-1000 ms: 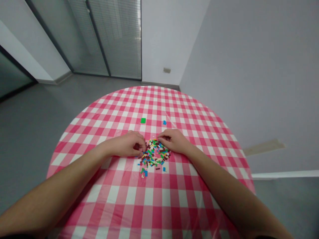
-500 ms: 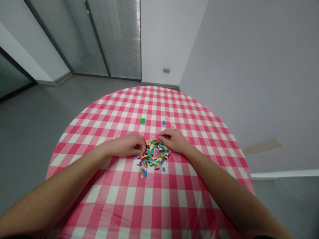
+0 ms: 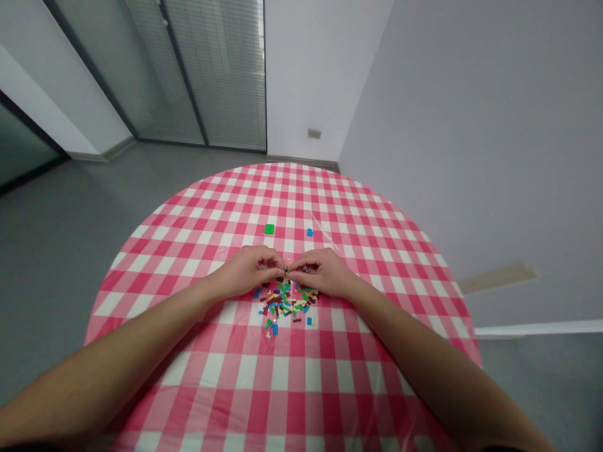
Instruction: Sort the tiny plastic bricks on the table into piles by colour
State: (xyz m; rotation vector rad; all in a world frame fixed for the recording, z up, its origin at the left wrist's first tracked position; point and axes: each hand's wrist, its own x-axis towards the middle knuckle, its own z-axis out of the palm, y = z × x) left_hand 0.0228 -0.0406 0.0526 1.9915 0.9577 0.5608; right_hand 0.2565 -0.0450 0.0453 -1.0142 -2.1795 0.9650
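Over the far part of a pile of small building bricks [image 3: 282, 302], my two hands almost meet at the fingertips. My left hand [image 3: 249, 270] is closed in a pinch, thumb below the fingers. Facing it, my right hand [image 3: 325, 271] is pinched as well. Between the fingertips shows a small building brick [image 3: 286, 272], greenish-yellow and dark; its exact shape is too small to tell. The pile mixes brown, green, blue, yellow and white pieces, and its far part is partly hidden by my hands.
Beyond my hands lie a green square plate [image 3: 269, 229] and a small blue brick [image 3: 309, 232]. Nearer me are a blue-and-white piece [image 3: 310, 321] and a dark brown brick [image 3: 297, 320]. A red-and-white checked cloth [image 3: 282, 383] covers the round table.
My left hand has moved right and slightly away from me, off the pile's left side. My right hand has shifted slightly left and nearer. The fingertips now come together.
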